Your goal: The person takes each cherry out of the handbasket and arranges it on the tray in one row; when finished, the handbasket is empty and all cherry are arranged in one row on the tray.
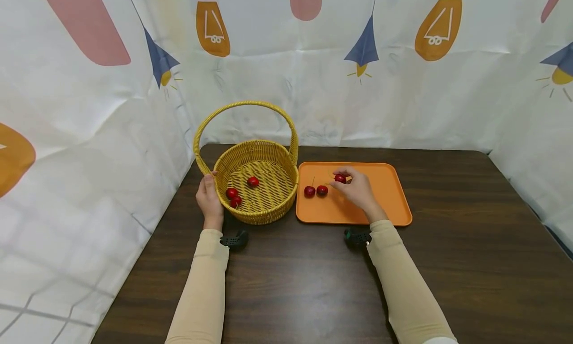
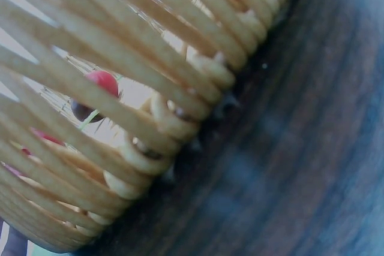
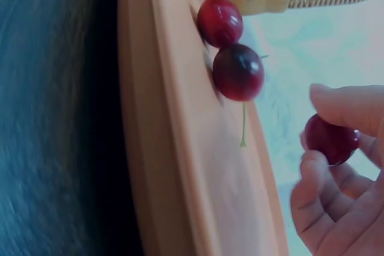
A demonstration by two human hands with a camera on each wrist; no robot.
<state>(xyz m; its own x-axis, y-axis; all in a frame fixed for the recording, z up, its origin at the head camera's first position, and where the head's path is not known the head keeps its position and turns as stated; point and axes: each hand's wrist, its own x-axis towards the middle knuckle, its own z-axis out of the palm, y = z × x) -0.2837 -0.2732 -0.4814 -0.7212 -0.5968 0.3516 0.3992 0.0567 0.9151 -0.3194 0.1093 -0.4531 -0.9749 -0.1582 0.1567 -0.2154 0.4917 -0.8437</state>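
In the head view, the person's right hand [image 1: 356, 189] pinches a cherry [image 1: 340, 178] between thumb and fingers over the orange tray [image 1: 380, 185]. Seen from above, the cherry's height is hard to judge; the right wrist view shows it raised clear of the tray, with the fingertips on either side of it. That view also shows a thin green stem [image 3: 244, 124] on the nearer of the two loose cherries [image 1: 322, 190] lying close together on the tray.

The left hand [image 1: 209, 201] grips the left side of the yellow basket [image 1: 274, 185], by the foot of its tall handle [image 1: 246, 104]. The left wrist view does not make out how the fingers lie; it looks instead at the woven wall, where gaps give only pieces of red fruit. From above, three cherries [image 1: 252, 181] are plain inside the basket: two together near the front left, one apart toward the middle. Basket and tray stand side by side on the dark wooden table [image 1: 470, 234].
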